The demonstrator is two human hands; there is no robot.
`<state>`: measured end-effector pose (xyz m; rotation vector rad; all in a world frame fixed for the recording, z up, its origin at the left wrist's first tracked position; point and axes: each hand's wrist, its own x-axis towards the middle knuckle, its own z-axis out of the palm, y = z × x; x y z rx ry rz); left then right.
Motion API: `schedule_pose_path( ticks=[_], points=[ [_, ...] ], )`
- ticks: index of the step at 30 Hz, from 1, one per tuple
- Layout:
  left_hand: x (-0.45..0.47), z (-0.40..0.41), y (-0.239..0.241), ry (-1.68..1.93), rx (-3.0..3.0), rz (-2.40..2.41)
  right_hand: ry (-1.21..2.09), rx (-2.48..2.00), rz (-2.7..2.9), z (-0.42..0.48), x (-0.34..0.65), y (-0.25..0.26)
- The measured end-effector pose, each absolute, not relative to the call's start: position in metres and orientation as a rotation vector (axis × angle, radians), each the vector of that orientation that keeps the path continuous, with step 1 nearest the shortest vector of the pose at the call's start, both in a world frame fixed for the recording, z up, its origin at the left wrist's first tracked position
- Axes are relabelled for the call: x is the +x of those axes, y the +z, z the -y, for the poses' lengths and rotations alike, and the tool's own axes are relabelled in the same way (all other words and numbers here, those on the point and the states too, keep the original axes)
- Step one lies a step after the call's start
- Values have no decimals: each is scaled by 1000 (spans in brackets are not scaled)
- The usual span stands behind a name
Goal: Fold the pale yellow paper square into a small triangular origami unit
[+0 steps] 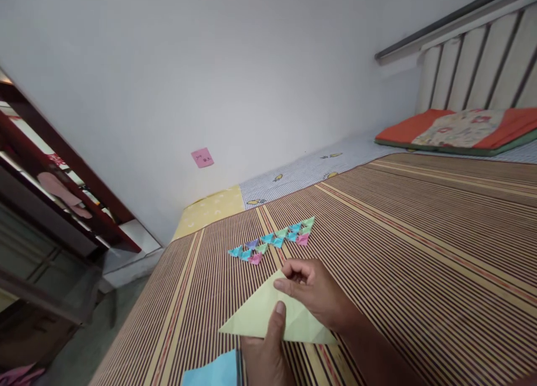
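Observation:
A pale yellow-green sheet of paper [251,313], folded into a large triangle, is held up between my two hands. My left hand [271,344] grips its long lower edge, thumb on the near face and the other fingers hidden behind. Close to the top corner, my right hand [314,291] pinches the paper between thumb and curled fingers. Beyond the paper, small folded paper pieces [279,240] in blue, green, purple and pink lie in rows on the striped mat. A blue stack of paper [213,370] sits beside my left wrist.
The striped bamboo-like mat [390,252] covers the bed. An orange and floral folded cloth [457,130] lies at the far right by the white slatted headboard [482,61]. A pink note [202,157] is on the wall. Dark red shelving [121,224] stands left, past the bed's edge.

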<state>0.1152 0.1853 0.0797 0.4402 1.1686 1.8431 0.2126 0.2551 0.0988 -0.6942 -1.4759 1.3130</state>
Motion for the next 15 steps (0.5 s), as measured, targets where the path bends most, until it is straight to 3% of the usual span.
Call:
schedule_pose_path(
  ticks=[10, 15],
  points=[
    [118, -186, 82, 1884, 330, -1342, 1133, -817, 1612, -245, 208, 107],
    [124, -182, 95, 1823, 232, -1175, 1279, -777, 1736, -245, 216, 110]
  ],
)
